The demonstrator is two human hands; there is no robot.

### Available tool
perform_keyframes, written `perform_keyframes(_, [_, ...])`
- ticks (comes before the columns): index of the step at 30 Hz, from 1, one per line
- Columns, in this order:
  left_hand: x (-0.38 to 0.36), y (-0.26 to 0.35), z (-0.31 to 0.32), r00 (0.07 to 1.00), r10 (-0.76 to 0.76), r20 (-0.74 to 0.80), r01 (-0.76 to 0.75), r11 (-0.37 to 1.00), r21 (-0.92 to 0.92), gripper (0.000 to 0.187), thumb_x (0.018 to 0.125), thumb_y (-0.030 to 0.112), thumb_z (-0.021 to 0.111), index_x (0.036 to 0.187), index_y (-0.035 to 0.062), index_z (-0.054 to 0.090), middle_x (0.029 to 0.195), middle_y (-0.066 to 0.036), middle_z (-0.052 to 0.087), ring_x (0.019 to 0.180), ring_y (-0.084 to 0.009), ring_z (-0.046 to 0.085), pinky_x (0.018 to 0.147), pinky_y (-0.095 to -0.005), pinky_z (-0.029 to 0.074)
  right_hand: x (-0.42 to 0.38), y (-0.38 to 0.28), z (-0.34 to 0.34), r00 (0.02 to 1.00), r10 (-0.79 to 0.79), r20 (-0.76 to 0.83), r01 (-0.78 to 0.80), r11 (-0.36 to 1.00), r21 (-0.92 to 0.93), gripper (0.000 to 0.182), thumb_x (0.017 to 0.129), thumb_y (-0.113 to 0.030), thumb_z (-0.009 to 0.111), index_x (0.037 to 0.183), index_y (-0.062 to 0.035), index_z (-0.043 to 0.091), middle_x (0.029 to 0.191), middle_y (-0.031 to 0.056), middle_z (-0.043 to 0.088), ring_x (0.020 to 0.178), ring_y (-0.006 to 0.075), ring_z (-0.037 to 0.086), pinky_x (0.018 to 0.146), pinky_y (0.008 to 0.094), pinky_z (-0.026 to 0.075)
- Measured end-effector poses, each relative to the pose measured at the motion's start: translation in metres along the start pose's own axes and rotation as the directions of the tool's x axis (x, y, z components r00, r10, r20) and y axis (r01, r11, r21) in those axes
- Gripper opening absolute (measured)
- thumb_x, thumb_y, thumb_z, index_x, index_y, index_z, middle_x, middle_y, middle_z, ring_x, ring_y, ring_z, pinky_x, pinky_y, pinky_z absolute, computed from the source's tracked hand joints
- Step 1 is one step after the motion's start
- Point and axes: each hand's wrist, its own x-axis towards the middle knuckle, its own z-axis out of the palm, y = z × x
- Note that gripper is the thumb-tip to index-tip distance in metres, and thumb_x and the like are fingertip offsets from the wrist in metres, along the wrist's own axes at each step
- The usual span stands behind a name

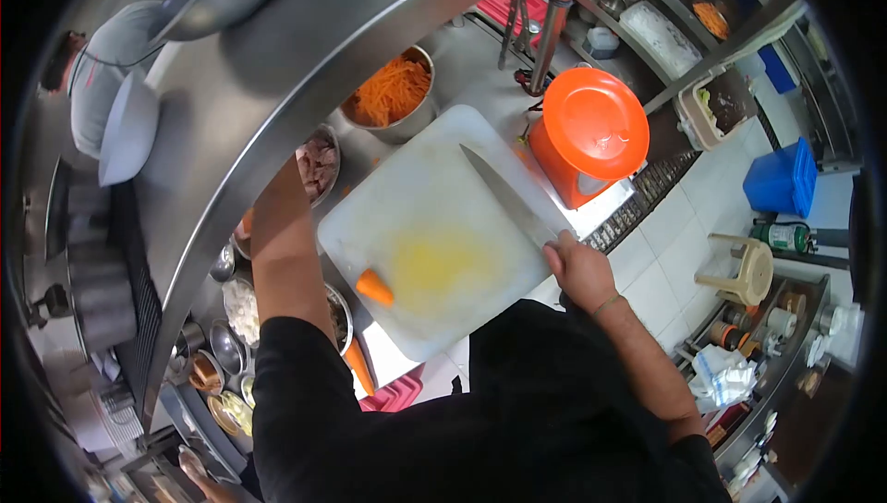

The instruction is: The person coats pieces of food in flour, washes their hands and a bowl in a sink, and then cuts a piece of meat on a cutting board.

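knife (507,196) in right hand (584,274) over yellow-stained board (407,184); tiled kitchen floor (667,218) alongside

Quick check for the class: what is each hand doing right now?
Left hand: cannot be told; it is hidden beyond the metal shelf.
Right hand: closed around the handle of the knife.

This is a working kitchen, most likely a restaurant's. A long steel shelf (222,138) runs over a counter (467,64) with a cutting board (407,189), a knife (504,191), a pot of shredded carrot (393,96) and a bowl of cut meat (319,166). Big pots (102,304) and stacked plates (118,422) stand at the left, and the floor (658,286) is tiled.
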Motion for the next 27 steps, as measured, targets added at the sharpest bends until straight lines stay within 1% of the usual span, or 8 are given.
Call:
perform_keyframes(8, [-0.105,0.044,-0.167,0.986,0.162,0.03,-0.161,0.987,-0.024,0.017,0.092,0.021,0.061,0.099,0.0106,0.072,0.1,-0.013,0.069,0.095,-0.0315,0.069,0.082,-0.045,0.054,0.003,0.003,-0.003,0.998,-0.059,0.028,0.06,0.997,-0.042,0.029,0.101,-0.032,0.055,0.101,-0.0032,0.056,0.079,0.0218,0.07,0.073,0.0428,0.069,0.066,0.0547,0.054])
perform_keyframes(10, [-0.146,0.076,-0.2,0.97,0.232,0.067,-0.226,0.97,-0.09,0.016,0.092,0.02,0.061,0.097,0.0106,0.072,0.098,-0.012,0.068,0.093,-0.0308,0.069,0.079,-0.0445,0.054,0.003,0.007,-0.001,0.996,-0.084,0.023,0.085,0.996,-0.037,0.03,0.101,-0.032,0.054,0.102,-0.0029,0.056,0.079,0.0218,0.07,0.073,0.0431,0.069,0.066,0.055,0.054])
perform_keyframes(13, [-0.2,0.131,-0.222,0.911,0.413,-0.021,-0.391,0.845,-0.365,0.013,0.091,0.018,0.062,0.096,0.0131,0.073,0.097,-0.009,0.067,0.088,-0.0305,0.07,0.075,-0.0452,0.056,0.002,0.005,-0.01,0.995,-0.093,0.039,0.094,0.995,-0.042,0.032,0.101,-0.034,0.053,0.103,-0.0017,0.056,0.078,0.0233,0.07,0.074,0.0442,0.069,0.067,0.0556,0.054])
perform_keyframes(14, [-0.211,0.152,-0.228,0.907,0.42,0.023,-0.376,0.836,-0.4,0.013,0.09,0.017,0.063,0.096,0.0131,0.073,0.097,-0.009,0.066,0.088,-0.0308,0.07,0.075,-0.0453,0.056,0.003,0.009,-0.005,0.994,-0.099,0.041,0.101,0.994,-0.044,0.033,0.101,-0.034,0.053,0.103,-0.0014,0.055,0.077,0.0238,0.069,0.074,0.0444,0.069,0.067,0.0557,0.054])
perform_keyframes(21, [-0.209,0.25,-0.154,0.862,0.494,0.115,-0.417,0.819,-0.395,0.015,0.084,0.009,0.06,0.092,0.0103,0.073,0.102,-0.011,0.068,0.091,-0.0319,0.072,0.077,-0.0459,0.058,0.008,0.017,-0.003,0.984,-0.171,0.046,0.174,0.983,-0.062,0.035,0.101,-0.036,0.053,0.102,-0.0015,0.055,0.078,0.0265,0.069,0.074,0.0476,0.068,0.066,0.0574,0.054])
perform_keyframes(23, [-0.196,0.271,-0.12,0.875,0.476,0.089,-0.41,0.827,-0.385,0.016,0.085,0.009,0.059,0.093,0.008,0.073,0.104,-0.013,0.07,0.093,-0.0318,0.072,0.077,-0.0448,0.058,0.009,0.019,0.001,0.983,-0.174,0.053,0.177,0.983,-0.058,0.034,0.101,-0.036,0.054,0.101,-0.0022,0.055,0.078,0.0264,0.069,0.074,0.048,0.068,0.066,0.0579,0.054])
perform_keyframes(25, [-0.188,0.284,-0.114,0.92,0.371,0.128,-0.299,0.874,-0.384,0.016,0.086,0.012,0.06,0.09,0.006,0.074,0.102,-0.015,0.073,0.089,-0.032,0.074,0.073,-0.0429,0.06,0.011,0.025,0.008,0.974,-0.223,0.043,0.224,0.974,-0.037,0.033,0.101,-0.036,0.054,0.1,-0.0029,0.055,0.076,0.0261,0.068,0.073,0.0481,0.067,0.065,0.0585,0.053])
perform_keyframes(27, [-0.18,0.285,-0.103,0.898,0.425,0.12,-0.368,0.871,-0.326,0.018,0.087,0.013,0.059,0.094,0.0064,0.075,0.106,-0.014,0.073,0.093,-0.03,0.074,0.075,-0.0422,0.06,0.012,0.03,0.008,0.973,-0.225,0.045,0.227,0.973,-0.036,0.032,0.101,-0.036,0.055,0.099,-0.0032,0.055,0.075,0.0262,0.068,0.073,0.0481,0.067,0.065,0.0582,0.053])
